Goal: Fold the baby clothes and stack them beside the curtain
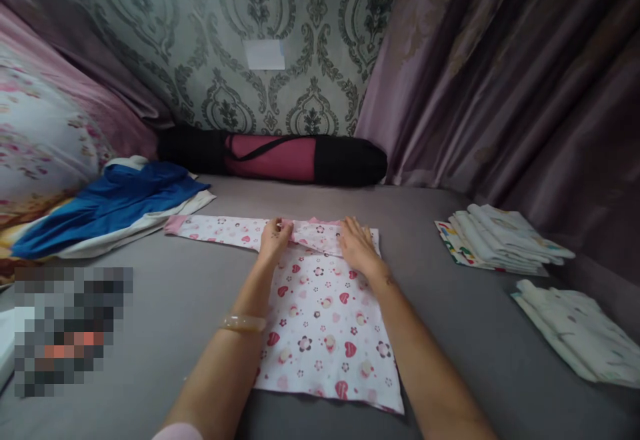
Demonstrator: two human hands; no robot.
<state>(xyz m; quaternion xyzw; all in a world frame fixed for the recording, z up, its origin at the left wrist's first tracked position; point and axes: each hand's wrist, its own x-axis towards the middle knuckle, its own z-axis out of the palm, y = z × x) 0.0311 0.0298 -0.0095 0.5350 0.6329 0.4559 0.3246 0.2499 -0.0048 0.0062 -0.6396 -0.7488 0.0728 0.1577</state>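
A white long-sleeved child's shirt point(320, 320) with hearts, flowers and pink trim lies spread on the grey bed sheet. One sleeve point(220, 229) stretches out to the left and ends in a pink cuff. The other sleeve is folded across the top of the shirt. My left hand point(276, 237) has its fingers closed on the shirt's fabric, by a pink edge near the left shoulder. Flat over the folded sleeve, near the right shoulder, rests my right hand point(357, 245), with its fingers stretched out. Both hands partly hide the collar.
Folded cloths lie in a stack point(505, 237) at the right, with another folded light cloth point(580, 330) nearer. A blue and white garment point(125, 190) is at the left. Along the wall lies a black and maroon long bag point(275, 157). A pixelated patch covers something at the lower left.
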